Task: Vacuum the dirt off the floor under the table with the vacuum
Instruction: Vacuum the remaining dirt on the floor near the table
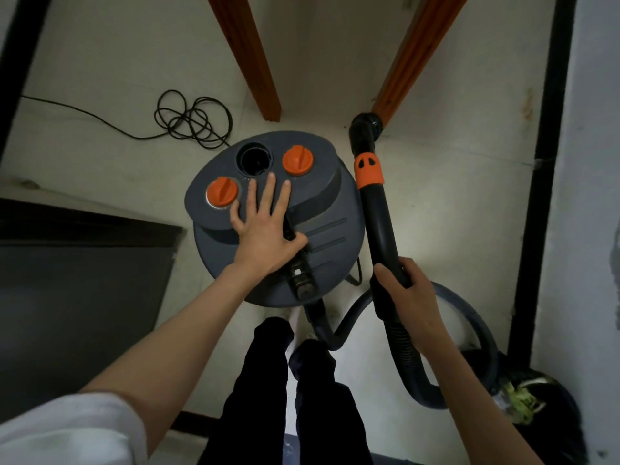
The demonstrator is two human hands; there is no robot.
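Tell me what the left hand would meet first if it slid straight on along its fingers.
The left hand lies flat on the dark grey round vacuum canister, fingers pointing up the lid. Straight ahead, it would likely reach the open black round port, between the two orange plastic knobs.

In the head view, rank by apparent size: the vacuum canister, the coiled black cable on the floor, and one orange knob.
Largest to smallest:
1. vacuum canister
2. coiled black cable
3. orange knob
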